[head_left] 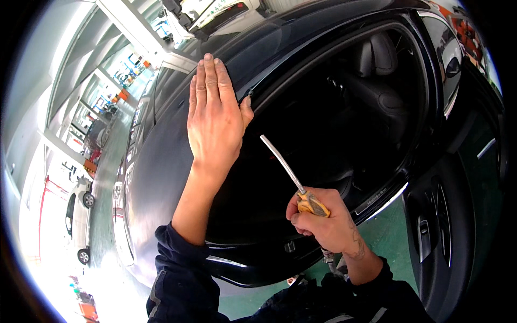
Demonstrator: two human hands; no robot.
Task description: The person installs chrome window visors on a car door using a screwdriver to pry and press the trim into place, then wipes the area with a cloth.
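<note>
My left hand [215, 118] lies flat, palm down, on the dark car's body panel [161, 153], beside the edge of the rear door opening. Its fingers are straight and point away from me; the thumb sits along the opening's edge. In my right hand [329, 223] is a screwdriver [283, 164], gripped by its worn yellow handle. The long metal shaft slants up and to the left, its tip over the dark doorway and apart from my left hand. Whether the tip touches anything I cannot tell.
Inside the car are black seats [383, 54]. An open black door [439, 231] stands at the right, above a green floor [385, 234]. A white car [79, 215] is parked far left, near white pillars [132, 24]. Another light vehicle [218, 16] stands beyond the roof.
</note>
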